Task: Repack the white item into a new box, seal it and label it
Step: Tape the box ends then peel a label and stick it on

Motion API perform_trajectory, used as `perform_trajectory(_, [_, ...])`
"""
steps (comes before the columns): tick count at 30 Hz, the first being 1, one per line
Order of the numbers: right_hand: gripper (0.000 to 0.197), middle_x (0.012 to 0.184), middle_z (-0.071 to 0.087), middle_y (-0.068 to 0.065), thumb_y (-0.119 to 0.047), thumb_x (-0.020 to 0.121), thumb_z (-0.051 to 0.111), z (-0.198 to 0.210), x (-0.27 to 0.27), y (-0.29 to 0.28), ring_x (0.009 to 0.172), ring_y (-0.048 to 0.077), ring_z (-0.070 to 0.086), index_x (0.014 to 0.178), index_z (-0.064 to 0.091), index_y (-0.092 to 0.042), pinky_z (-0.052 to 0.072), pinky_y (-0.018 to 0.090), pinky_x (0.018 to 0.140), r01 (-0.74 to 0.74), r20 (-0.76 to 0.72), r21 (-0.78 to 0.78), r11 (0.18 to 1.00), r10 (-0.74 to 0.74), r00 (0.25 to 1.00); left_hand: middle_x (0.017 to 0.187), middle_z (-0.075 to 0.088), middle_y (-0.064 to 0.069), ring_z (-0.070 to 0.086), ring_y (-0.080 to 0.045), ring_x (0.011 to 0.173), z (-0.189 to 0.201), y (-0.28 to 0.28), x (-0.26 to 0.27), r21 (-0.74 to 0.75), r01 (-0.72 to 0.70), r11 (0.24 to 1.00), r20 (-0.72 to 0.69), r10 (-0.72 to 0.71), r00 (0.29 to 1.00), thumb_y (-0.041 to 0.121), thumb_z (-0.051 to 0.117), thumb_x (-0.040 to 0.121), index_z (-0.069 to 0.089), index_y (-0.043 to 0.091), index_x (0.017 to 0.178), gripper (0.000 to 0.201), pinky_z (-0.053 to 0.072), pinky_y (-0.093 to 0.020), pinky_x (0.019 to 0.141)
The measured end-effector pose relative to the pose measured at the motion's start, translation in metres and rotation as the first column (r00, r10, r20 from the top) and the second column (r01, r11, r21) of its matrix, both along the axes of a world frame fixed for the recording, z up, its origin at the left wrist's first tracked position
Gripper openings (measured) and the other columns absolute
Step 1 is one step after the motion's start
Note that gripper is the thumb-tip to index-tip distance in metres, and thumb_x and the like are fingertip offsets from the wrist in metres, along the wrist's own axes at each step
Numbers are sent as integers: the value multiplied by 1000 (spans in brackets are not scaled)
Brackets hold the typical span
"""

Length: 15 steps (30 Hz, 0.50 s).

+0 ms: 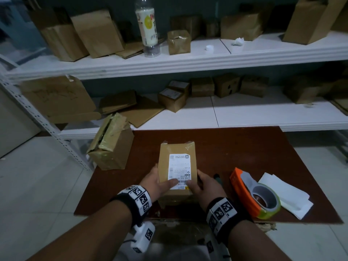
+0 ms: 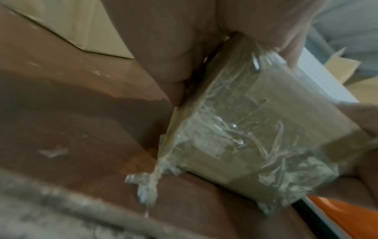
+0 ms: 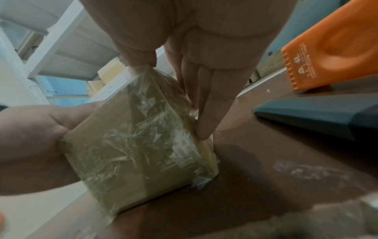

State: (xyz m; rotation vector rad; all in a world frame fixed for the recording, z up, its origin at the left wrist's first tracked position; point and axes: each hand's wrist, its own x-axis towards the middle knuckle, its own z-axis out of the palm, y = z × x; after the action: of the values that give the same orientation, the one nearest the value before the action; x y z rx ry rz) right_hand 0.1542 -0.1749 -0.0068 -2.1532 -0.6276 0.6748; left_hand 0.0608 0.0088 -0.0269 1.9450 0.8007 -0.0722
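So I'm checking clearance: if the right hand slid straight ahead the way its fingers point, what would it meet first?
Likely nothing: the right hand points along the box's right side, over bare table; depth is unclear.

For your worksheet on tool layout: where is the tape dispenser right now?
In the head view, the orange tape dispenser lies on the brown table, right of the labelled box.

Both forearms extended forward over the near edge of the table, each wrist in a black band with square markers. The left hand (image 1: pixel 157 182) gripped the left side of the box (image 1: pixel 177 162), thumb laid flat across its top. The right hand (image 1: pixel 204 185) gripped the right side, thumb likewise on top.
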Motion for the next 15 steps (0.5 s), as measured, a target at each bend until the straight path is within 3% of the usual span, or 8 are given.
perform_trajectory(2, [41, 126, 66, -14, -40, 97, 57, -1, 0, 0, 108, 5, 62, 137, 51, -37, 49, 26, 92, -4, -13, 14, 1000, 4, 1000, 126, 64, 9, 62, -12, 110, 2, -1, -2, -51, -23, 998, -14, 22, 1000, 54, 77, 76, 41, 26, 144, 81, 53, -37, 94])
perform_trajectory(4, [42, 127, 65, -14, -40, 97, 56, -2, -1, -1, 103, 2, 59, 138, 50, -37, 47, 23, 89, -9, -19, 32, 999, 10, 1000, 125, 65, 8, 62, -12, 108, 7, -5, -4, -95, -50, 994, -18, 48, 999, 51, 73, 82, 45, 26, 140, 69, 50, -29, 85])
perform_trajectory(10, [46, 127, 65, -14, -44, 98, 53, -5, -5, -2, 89, -5, 56, 143, 45, -36, 42, 14, 72, -15, -20, 46, 999, 16, 1000, 129, 62, 6, 60, -14, 110, 18, -15, -8, -99, -59, 993, -29, 57, 998, 50, 64, 90, 43, 24, 141, 61, 44, -29, 85])
perform_trajectory(13, [44, 126, 64, -14, -40, 98, 54, -4, -7, -4, 80, -13, 52, 141, 45, -37, 41, 11, 69, 4, -47, 69, 998, 0, 999, 129, 62, 6, 58, -13, 106, 21, -18, -9, -76, -63, 995, -18, 61, 998, 49, 64, 91, 43, 22, 141, 60, 43, -22, 75])
perform_trajectory(15, [46, 129, 63, -14, -35, 98, 57, -4, -9, -5, 81, -14, 52, 142, 45, -35, 43, 12, 72, 43, -72, 100, 994, -36, 997, 129, 62, 5, 58, -11, 105, 22, -19, -10, -66, -55, 996, -16, 54, 998, 49, 64, 91, 43, 21, 142, 63, 42, -22, 75])
